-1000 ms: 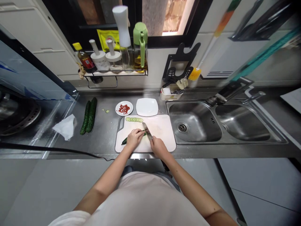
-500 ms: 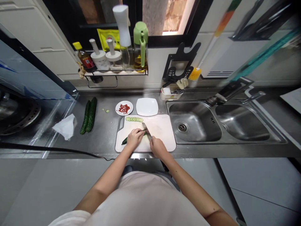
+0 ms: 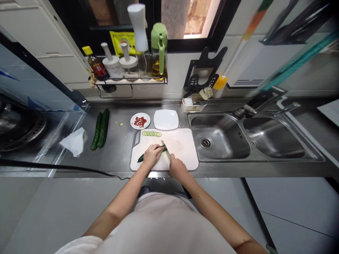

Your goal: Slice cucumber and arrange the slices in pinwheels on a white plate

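A: where's the cucumber (image 3: 141, 158) rn?
B: On the board (image 3: 185, 151), under the left hand (image 3: 152, 155), fingers holding it down. Long axis slants near-left to far-right.
A: and the knife (image 3: 168, 155)?
B: Right hand's (image 3: 178, 166) fingers are wrapped round it, blade across the cucumber's far-right end, just beside the left fingers.

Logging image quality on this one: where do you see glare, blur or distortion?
Head view: bright glints on the steel counter; head view: wide-angle stretch toward the edges, with the teal pole smeared at upper right; head view: washed-out light in the window; head view: knife pale against the white cutting board, its edge hard to pick out.
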Motion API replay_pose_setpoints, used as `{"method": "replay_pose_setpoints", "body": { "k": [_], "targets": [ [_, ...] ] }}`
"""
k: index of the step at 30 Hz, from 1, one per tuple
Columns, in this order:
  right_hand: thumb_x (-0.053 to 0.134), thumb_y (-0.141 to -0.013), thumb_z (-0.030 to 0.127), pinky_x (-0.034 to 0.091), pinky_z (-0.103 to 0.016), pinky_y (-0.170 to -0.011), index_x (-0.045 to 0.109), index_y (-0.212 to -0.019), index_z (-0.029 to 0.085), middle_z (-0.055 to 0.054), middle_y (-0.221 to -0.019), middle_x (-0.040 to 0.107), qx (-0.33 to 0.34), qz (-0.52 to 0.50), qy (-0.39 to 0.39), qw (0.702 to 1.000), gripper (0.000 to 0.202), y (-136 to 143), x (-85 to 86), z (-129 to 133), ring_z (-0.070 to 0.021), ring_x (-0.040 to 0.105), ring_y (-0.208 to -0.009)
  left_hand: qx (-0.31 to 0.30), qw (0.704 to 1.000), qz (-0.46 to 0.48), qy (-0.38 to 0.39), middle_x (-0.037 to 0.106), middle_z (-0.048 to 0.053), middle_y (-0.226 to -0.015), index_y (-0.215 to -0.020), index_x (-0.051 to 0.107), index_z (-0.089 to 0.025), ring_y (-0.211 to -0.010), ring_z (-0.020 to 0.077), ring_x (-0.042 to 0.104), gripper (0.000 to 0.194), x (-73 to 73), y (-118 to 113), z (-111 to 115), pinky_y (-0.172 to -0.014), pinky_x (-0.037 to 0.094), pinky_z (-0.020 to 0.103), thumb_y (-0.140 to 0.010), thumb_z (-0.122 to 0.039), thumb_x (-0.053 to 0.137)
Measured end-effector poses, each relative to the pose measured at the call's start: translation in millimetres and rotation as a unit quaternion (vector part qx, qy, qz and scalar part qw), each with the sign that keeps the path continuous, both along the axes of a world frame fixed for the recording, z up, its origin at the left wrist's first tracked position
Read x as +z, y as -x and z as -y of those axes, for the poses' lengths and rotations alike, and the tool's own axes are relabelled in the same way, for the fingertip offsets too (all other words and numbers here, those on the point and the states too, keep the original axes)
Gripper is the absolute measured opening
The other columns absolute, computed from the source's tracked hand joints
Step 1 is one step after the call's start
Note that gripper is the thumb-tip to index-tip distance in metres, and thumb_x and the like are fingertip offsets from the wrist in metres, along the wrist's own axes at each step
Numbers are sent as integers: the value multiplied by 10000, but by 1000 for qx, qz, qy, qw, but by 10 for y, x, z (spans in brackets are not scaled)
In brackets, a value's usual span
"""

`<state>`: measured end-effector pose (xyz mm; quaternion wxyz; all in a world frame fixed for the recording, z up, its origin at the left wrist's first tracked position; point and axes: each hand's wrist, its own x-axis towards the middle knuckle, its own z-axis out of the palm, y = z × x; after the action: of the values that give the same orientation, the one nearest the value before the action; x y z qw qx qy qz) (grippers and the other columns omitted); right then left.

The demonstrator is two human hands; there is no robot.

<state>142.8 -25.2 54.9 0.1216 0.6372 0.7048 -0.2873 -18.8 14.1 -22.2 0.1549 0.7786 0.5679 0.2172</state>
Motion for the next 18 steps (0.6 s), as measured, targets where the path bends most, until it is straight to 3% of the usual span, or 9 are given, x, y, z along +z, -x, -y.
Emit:
{"method": "replay_pose_setpoints", "body": {
  "k": [6,18],
  "targets": [
    [397,-876,49,421,-295,-698,432,-1144,138,-165,-975,666,6,6,5,1000,285,-51,5,63,-253,660,-911,3,1000,-5,4,635,48,-1091,-1088,707,-282,-1017,177,543,268,12,-6,-3,-901,462,317,-944,-300,482],
    [389,-900,78,431,-299,-727,426,-1169,141,-184,-1027,658,7,6,14,1000,279,29,-23,-119,-253,652,-963,-2,1000,1,-4,635,40,-1093,-1065,709,-273,-1009,172,544,261,15,-9,-5,-894,456,303,-947,-295,477]
  ]
}}
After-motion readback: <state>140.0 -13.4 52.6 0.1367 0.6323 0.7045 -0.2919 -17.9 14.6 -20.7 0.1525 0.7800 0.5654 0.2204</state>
